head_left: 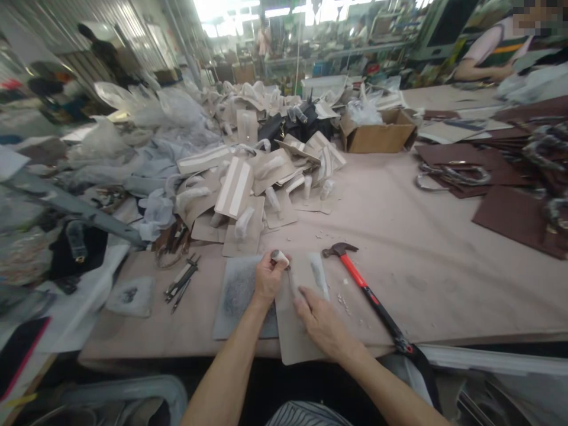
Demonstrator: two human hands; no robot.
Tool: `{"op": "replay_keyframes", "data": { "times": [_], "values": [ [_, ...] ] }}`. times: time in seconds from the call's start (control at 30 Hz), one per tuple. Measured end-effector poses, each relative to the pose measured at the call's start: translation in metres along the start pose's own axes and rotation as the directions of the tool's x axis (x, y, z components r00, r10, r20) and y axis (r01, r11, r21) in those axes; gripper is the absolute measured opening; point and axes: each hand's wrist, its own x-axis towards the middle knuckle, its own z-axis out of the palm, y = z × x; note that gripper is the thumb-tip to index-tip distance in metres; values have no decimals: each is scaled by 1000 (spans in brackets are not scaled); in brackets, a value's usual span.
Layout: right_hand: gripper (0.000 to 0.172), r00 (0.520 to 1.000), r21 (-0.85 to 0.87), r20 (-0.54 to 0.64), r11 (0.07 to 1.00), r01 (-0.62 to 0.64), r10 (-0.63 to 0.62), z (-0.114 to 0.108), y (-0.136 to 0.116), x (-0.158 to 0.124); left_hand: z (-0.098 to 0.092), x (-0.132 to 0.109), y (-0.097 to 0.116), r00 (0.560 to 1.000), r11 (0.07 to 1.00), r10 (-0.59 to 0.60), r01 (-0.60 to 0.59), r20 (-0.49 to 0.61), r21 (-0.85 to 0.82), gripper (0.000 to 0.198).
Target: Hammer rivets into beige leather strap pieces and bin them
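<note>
Taking the panel as the dial's centre and twelve as straight ahead, the table spread out to two o'clock, with a pile of similar pieces at eleven. At nine lay a slab, partly beneath the panel, and near two a hammer, lying free. The panel itself lay directly before the person, its near end past the table's edge at six. The step in hand looked like handling or aligning a part at the panel's far end; the next move seemed to call for a steady panel and careful fingers. The right hand was half curled on the panel; I could not tell how tightly it gripped. The left hand, nearly closed, pinched a wrapped piece at eleven. Small bits lay near three.
</note>
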Motion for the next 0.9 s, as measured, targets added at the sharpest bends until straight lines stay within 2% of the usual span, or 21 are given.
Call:
{"op": "replay_keyframes", "data": {
  "times": [0.13, 0.17, 0.23, 0.3, 0.37, 0.43, 0.5, 0.6, 0.67, 0.77, 0.83, 0.9],
  "values": [
    [59, 995, 188, 93, 982, 29, -48, -9, 7, -5, -2, 0, 0, 1000, 999, 14, -14, -2, 34, 26],
    [57, 996, 199, 76, 980, 30, -46, -11, 10, -5, -2, -1, 0, 1000, 999, 13, -14, 5, 40, 26],
    [52, 999, 163, -33, 986, 40, -35, -16, 17, -4, -1, -1, 0, 1000, 999, 11, -12, 15, 41, 26],
    [48, 979, 57, -201, 997, 47, -35, -24, 27, -1, -1, -1, -1, 1000, 999, 12, -13, 18, 42, 26],
    [45, 930, -112, -362, 993, 31, -70, -37, 39, 3, 0, -1, -2, 1000, 998, 15, -17, 21, 60, 24],
    [42, 875, -316, -467, 948, -31, -127, -54, 53, 7, 1, 0, -2, 999, 996, 22, -24, 23, 86, 22],
    [41, 849, -474, -511, 868, -147, -135, -71, 67, 9, 1, 0, -1, 999, 994, 31, -33, 20, 102, 20],
    [39, 879, -547, -476, 773, -321, 29, -88, 85, 13, 3, -1, -1, 999, 993, 36, -36, 5, 108, 18],
    [35, 902, -520, -400, 769, -371, 165, -93, 94, 15, 4, -1, -2, 999, 991, 44, -42, -6, 123, 18],
    [22, 907, -395, -336, 837, -379, 252, -96, 100, 21, 6, -4, -4, 996, 974, 88, -85, -7, 208, 16],
    [11, 909, -145, -264, 918, -369, 323, -97, 98, 24, 7, -6, -4, 990, 947, 140, -136, 8, 290, 14],
    [12, 923, 181, -93, 918, -354, 375, -95, 91, 26, 8, -9, -3, 980, 915, 196, -199, 43, 350, 13]
  ]
}}
